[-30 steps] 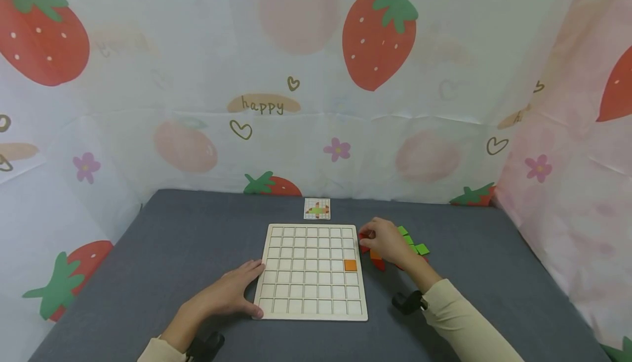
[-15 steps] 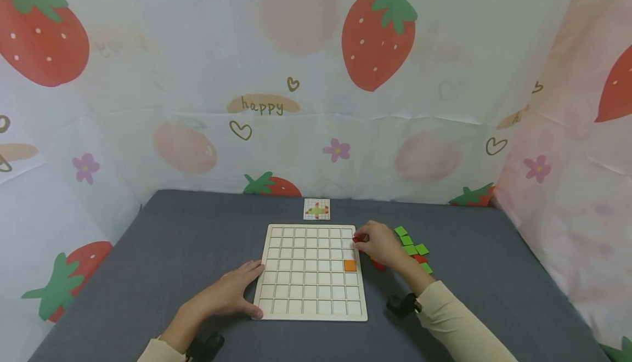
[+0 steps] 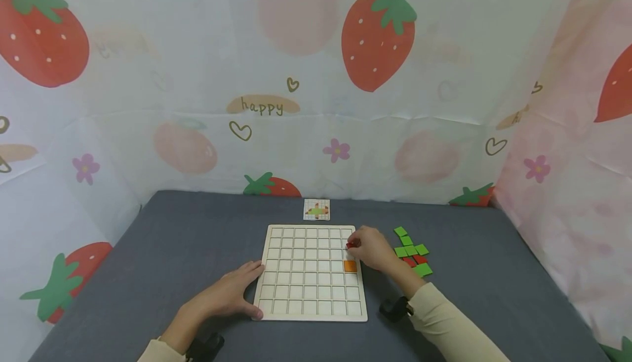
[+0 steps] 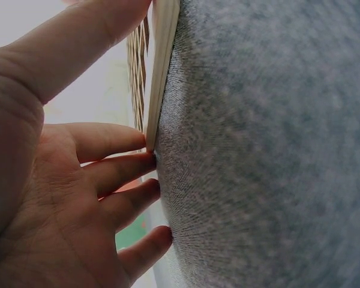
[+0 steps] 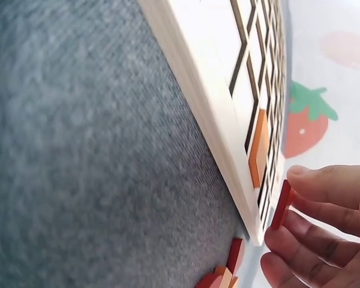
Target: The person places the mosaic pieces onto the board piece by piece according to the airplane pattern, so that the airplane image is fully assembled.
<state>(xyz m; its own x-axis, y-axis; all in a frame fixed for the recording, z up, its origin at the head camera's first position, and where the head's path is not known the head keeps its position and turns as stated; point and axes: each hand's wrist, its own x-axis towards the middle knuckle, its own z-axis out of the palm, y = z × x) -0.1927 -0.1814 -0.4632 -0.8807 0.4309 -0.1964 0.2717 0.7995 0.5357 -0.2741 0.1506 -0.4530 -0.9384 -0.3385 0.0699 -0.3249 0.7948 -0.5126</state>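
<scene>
A pale wooden grid board point(image 3: 303, 280) lies on the grey cloth. My left hand point(image 3: 222, 295) rests at its left edge, fingers fairly straight; in the left wrist view thumb and index finger touch the board's rim point(image 4: 161, 78). Between thumb and fingers, my right hand point(image 3: 374, 249) pinches a small red tile point(image 5: 282, 205), held above the right-hand column near the upper right corner. One orange tile point(image 3: 350, 266) sits in a cell of that same column, below the right fingers. The right hand partly hides the held tile in the head view.
Right of the board lie several green tiles point(image 3: 410, 250) with red tiles point(image 3: 419, 259) among them. More red tiles point(image 5: 235, 255) and orange ones show beside the board in the right wrist view. A small pattern card point(image 3: 316, 209) lies behind the board.
My right hand has moved left from the loose tiles to over the board's right column, carrying the red tile. The left hand and the board stay where they were.
</scene>
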